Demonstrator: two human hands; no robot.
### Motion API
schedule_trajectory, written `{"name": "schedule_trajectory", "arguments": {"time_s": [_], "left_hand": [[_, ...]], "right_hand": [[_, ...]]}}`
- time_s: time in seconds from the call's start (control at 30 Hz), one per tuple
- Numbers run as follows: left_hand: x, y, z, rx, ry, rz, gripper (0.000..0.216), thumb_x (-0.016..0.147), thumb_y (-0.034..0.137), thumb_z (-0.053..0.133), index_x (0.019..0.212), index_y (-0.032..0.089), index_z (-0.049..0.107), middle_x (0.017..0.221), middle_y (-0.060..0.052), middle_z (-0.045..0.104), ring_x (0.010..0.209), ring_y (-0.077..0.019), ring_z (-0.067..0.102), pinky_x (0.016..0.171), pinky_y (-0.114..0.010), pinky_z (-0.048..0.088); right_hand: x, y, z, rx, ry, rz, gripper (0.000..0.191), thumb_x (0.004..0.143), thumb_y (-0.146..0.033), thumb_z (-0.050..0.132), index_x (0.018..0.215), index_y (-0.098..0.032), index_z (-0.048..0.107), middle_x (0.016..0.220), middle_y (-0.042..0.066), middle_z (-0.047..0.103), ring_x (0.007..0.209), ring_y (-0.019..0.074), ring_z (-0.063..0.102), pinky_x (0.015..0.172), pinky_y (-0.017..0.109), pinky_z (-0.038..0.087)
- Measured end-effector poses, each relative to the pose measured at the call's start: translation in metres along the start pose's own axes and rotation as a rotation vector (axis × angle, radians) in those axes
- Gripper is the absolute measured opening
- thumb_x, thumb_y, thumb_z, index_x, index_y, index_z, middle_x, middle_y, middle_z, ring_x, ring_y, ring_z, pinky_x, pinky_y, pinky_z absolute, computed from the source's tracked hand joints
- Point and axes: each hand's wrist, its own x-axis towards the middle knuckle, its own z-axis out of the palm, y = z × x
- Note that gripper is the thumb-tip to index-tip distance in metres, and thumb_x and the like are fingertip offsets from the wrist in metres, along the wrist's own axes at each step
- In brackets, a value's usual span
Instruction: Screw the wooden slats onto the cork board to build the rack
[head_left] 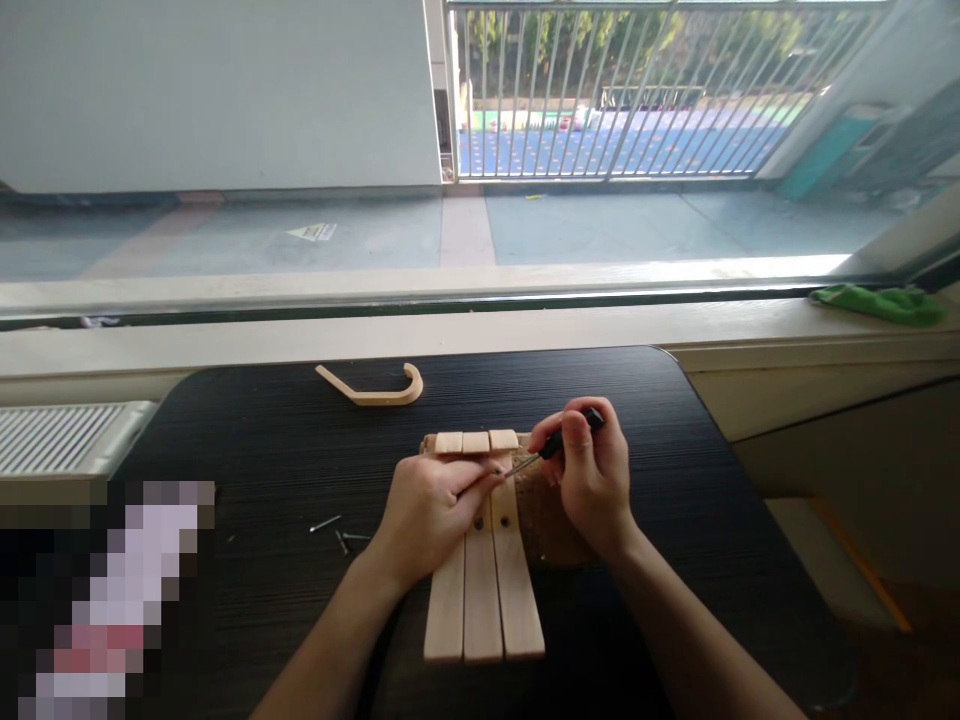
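Note:
Three pale wooden slats (pixel 482 600) lie side by side in front of me, with short wooden end pieces (pixel 475 441) at their far end. Dark holes or screw heads show on two slats. My left hand (pixel 431 510) rests over the slats, thumb and forefinger pinched on a small dark thing that looks like a screw, mostly hidden. My right hand (pixel 589 475) is closed around the black handle of a screwdriver (pixel 555 443). Its shaft points down left, with the tip at the left fingertips. Under the slats sits a rough brown block (pixel 551 520).
Loose screws (pixel 325 523) lie on the dark table (pixel 285 440) left of my left hand. A hook-shaped wooden strip (pixel 382 397) lies near the far edge. Beyond are a windowsill (pixel 450 330) with a green cloth (pixel 877 303) and a radiator (pixel 67 440) at left.

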Motion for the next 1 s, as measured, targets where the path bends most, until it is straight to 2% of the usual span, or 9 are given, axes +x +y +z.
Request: {"name": "schedule_trajectory", "arguments": {"time_s": [0.23,0.47,0.53,0.67,0.87,1.0], "left_hand": [[0.0001,0.0017,-0.0019,0.014,0.003,0.01,0.022,0.091,0.029,0.06,0.086,0.021,0.08,0.089,-0.006,0.08,0.077,-0.02,0.075,0.077,-0.03,0.06],[-0.0001,0.0012,-0.0012,0.041,-0.005,-0.006,0.023,0.092,0.03,0.059,0.088,0.02,0.08,0.084,-0.007,0.079,0.074,-0.0205,0.075,0.079,-0.033,0.06],[-0.0003,0.0019,-0.0008,0.036,0.005,0.003,0.023,0.092,0.03,0.06,0.087,0.02,0.079,0.084,-0.007,0.079,0.073,-0.0201,0.074,0.075,-0.031,0.059],[-0.0015,0.0032,0.0006,0.038,-0.002,0.004,0.019,0.09,0.028,0.062,0.087,0.02,0.079,0.086,-0.006,0.08,0.072,-0.0191,0.074,0.067,-0.028,0.057],[-0.0032,0.0015,0.0042,-0.046,0.031,0.004,0.016,0.09,0.027,0.064,0.092,0.021,0.078,0.091,-0.005,0.08,0.079,-0.0196,0.075,0.072,-0.029,0.057],[-0.0039,0.0026,0.0045,-0.055,0.046,-0.007,0.016,0.09,0.026,0.063,0.092,0.02,0.078,0.091,-0.005,0.08,0.079,-0.0198,0.074,0.072,-0.029,0.057]], "right_hand": [[-0.0059,0.0013,-0.0009,-0.111,-0.034,-0.104,0.014,0.101,-0.036,0.045,0.093,-0.025,0.043,0.065,-0.005,0.063,0.049,0.0098,0.05,0.043,0.022,0.036],[-0.0047,-0.0005,0.0003,-0.126,-0.094,-0.121,0.012,0.1,-0.032,0.049,0.091,-0.024,0.044,0.066,-0.005,0.062,0.049,0.0087,0.049,0.043,0.02,0.036],[-0.0037,-0.0015,-0.0001,-0.027,-0.035,-0.062,0.015,0.099,-0.035,0.049,0.09,-0.025,0.043,0.063,-0.006,0.062,0.043,0.0078,0.045,0.038,0.019,0.034],[0.0001,-0.0013,-0.0033,0.194,0.179,0.083,0.025,0.095,-0.046,0.053,0.089,-0.025,0.042,0.06,-0.007,0.062,0.035,0.0068,0.038,0.033,0.018,0.033],[0.002,-0.0006,-0.0038,0.169,0.177,0.138,0.032,0.09,-0.052,0.059,0.086,-0.024,0.045,0.06,-0.006,0.062,0.037,0.0064,0.038,0.034,0.017,0.034],[0.0019,-0.003,-0.0046,0.195,0.229,0.158,0.032,0.089,-0.052,0.061,0.085,-0.024,0.045,0.059,-0.006,0.06,0.04,0.0069,0.041,0.034,0.016,0.034]]}}
